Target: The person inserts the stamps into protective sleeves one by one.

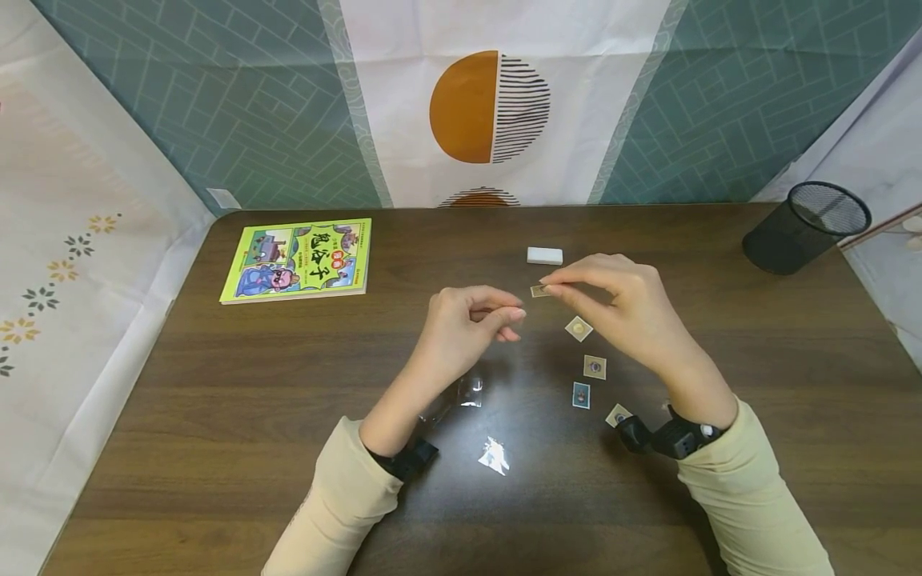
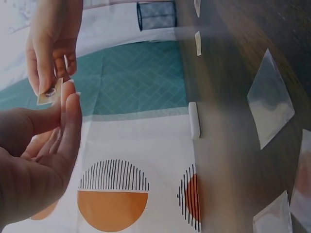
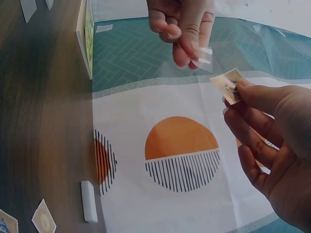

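Note:
My right hand (image 1: 627, 308) pinches a small beige postage stamp (image 3: 227, 85) with perforated edges and a dark print, between thumb and fingertips. Facing it, my left hand (image 1: 464, 328) pinches a small clear plastic sleeve (image 3: 205, 60), best seen in the right wrist view. In that view the stamp and sleeve are close but apart, both raised above the table. Several more stamps (image 1: 595, 367) lie on the table below my right hand, one partly hidden by the wrist strap. Clear sleeves (image 1: 494, 456) lie near my left forearm, which partly covers some of them.
A white eraser-like block (image 1: 544, 256) lies beyond the hands on the brown table (image 1: 216, 448). At the back left is a yellow-green book (image 1: 297, 260). A black mesh pen holder (image 1: 805, 228) stands at the back right, and a patterned cloth hangs behind the table.

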Motion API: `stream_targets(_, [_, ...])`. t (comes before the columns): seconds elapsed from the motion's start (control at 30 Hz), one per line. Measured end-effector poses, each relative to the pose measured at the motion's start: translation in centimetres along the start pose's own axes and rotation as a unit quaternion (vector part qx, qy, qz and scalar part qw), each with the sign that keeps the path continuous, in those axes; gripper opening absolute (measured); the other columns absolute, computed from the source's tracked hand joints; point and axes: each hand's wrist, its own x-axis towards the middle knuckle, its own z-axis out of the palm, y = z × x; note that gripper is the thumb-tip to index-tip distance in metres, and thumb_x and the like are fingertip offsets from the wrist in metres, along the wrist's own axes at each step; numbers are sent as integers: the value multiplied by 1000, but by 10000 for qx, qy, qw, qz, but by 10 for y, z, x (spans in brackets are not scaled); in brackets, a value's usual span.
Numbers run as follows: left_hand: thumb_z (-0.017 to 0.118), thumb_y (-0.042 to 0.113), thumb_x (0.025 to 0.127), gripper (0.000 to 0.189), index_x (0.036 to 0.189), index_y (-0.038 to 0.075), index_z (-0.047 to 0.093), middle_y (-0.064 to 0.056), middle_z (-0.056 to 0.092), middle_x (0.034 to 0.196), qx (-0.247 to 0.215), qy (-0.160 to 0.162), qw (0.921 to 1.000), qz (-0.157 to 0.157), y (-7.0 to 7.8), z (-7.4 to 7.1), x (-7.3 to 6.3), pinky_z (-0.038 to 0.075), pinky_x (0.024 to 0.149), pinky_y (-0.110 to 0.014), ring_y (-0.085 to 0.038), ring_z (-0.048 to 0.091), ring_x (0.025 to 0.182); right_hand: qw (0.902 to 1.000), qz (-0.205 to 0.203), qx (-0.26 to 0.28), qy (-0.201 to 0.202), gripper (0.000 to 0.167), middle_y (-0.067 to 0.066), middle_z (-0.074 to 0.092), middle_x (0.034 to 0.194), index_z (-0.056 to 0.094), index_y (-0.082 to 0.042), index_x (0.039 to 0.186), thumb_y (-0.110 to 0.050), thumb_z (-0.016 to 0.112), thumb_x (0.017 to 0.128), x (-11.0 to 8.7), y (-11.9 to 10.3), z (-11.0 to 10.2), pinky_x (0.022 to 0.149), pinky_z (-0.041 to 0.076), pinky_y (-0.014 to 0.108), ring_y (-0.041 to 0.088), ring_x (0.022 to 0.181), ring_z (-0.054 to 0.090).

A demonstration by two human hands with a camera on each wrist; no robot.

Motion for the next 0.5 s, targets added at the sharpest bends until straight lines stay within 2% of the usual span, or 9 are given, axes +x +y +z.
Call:
stream_targets(0.1, [72, 6, 81, 7, 87, 3, 73, -7, 72, 77, 197, 1, 9998, -8, 1, -1, -1, 51, 52, -25, -10, 64, 54, 10000, -23, -81, 32, 25, -1, 71, 81, 74, -7, 92, 4, 78, 69, 0, -1, 0, 70, 43, 19, 10, 74, 62])
stream_targets(0.3, [76, 13, 78, 6, 81, 9, 75, -1, 71, 73, 375, 7, 9993, -82, 2, -2, -1, 49, 51, -25, -9, 62, 52, 10000, -16, -63, -15, 25, -2, 71, 82, 75, -7, 91, 4, 79, 69, 0, -3, -1, 70, 44, 18, 10, 74, 62])
stream_targets(0.5, [75, 14, 79, 6, 81, 8, 75, 0, 69, 67, 536, 234, 9981, 205, 0, 0, -1, 43, 48, -21, -11, 62, 55, 9999, -63, -4, -83, 25, -1, 71, 82, 74, -7, 91, 5, 79, 69, -1, -3, 0, 69, 44, 16, 9, 75, 62])
